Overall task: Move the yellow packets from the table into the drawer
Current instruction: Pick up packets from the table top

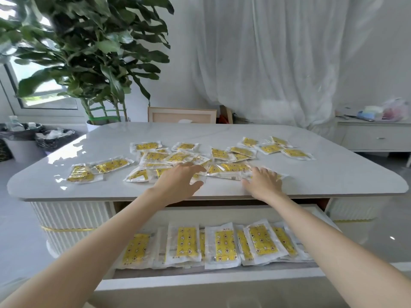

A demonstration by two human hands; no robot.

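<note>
Two hands are reaching over the scattered yellow packets (111, 166).
The left hand (180, 178) and right hand (263, 182) are spreading straight fingers over packets lying loose near the table (333, 174) edge, pinching nothing. More are lying overlapped in the open drawer (200, 280) below, their print showing too blurred to read.

— What kind of place is this?
— A home, I'd say: a living or dining room.
— Why?
— A tall potted plant (93, 54) stands upper left by a window (42, 85). Sheer white curtains (278, 63) cover the back wall, and a white sideboard (373, 138) with household clutter sits at the right edge.
— Anything else?
— A glossy marble-look tabletop (155, 134) in the middle, and bag-lined bins (53, 141) at the left.
</note>
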